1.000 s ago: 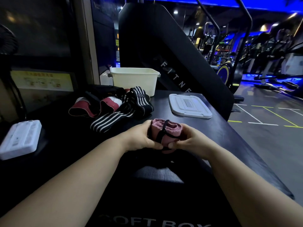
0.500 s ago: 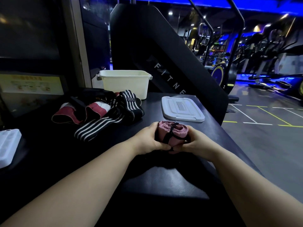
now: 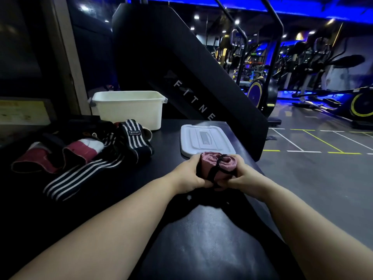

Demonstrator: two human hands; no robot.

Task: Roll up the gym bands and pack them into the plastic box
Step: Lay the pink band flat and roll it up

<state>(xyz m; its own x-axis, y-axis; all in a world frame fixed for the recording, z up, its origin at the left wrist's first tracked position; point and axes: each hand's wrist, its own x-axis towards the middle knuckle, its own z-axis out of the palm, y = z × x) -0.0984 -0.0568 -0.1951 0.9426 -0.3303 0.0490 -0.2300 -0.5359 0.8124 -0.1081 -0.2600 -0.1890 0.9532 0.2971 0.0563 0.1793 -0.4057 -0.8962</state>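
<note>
On the dark table (image 3: 165, 150), near its right edge and just in front of the person, a rolled pink band (image 3: 227, 163) is held between both hands. The left hand (image 3: 186, 175) grips the roll's left side, fingers curled round it. The right hand (image 3: 241, 175) grips the right side the same way, and the two thumbs meet low on the near face of the roll. A thin black strap (image 3: 212, 172) runs round the middle of the roll. The roll's spiral end faces up and away from the camera.

Just behind the hands a white lid (image 3: 203, 138) lies flat on the table. The open white plastic box (image 3: 129, 110) stands upright further back and to the left, apart from the lid. What is inside it cannot be seen from here.

To the left of the hands a heap of loose bands lies unrolled. A long black-and-white striped band (image 3: 80, 176) stretches toward the camera. A second striped band (image 3: 134, 136) with a small label sits just in front of the box. Two dark red bands (image 3: 40, 158) lie at the left of the heap, partly under the striped ones.

Behind the table rises a black machine (image 3: 181, 63) bearing the letters "FITNE". To the right, the grey floor (image 3: 323, 178) carries yellow and white lines, with rows of exercise machines under blue light beyond.
</note>
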